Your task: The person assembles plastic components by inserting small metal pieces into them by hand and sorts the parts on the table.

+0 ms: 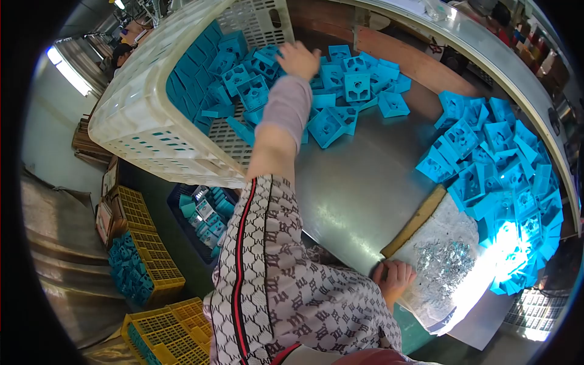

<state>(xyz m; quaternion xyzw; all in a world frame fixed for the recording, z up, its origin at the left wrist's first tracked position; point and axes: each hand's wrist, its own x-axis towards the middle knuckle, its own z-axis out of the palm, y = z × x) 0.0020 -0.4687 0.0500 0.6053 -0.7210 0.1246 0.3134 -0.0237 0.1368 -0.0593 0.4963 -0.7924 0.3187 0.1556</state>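
My left hand (pixel 298 61) is stretched out at the mouth of a tipped white plastic crate (pixel 128 115), over a heap of blue square plastic parts (pixel 252 91). Its fingers are apart and touch or hover just above the parts; I see nothing held in them. More blue parts (pixel 357 86) have spilled onto the metal table (pixel 365 170) beside the hand. My right hand (pixel 394 280) rests with curled fingers at the near corner of a pale cloth-covered pad (pixel 438 243). Whatever lies inside those fingers is hidden.
A large pile of blue parts (pixel 499 158) lies on the right side of the table. Below left stand a dark bin (pixel 182 210) of parts and yellow crates (pixel 161 261). Blue-grey shavings cover the pad. Another person (pixel 121 55) is at the far left.
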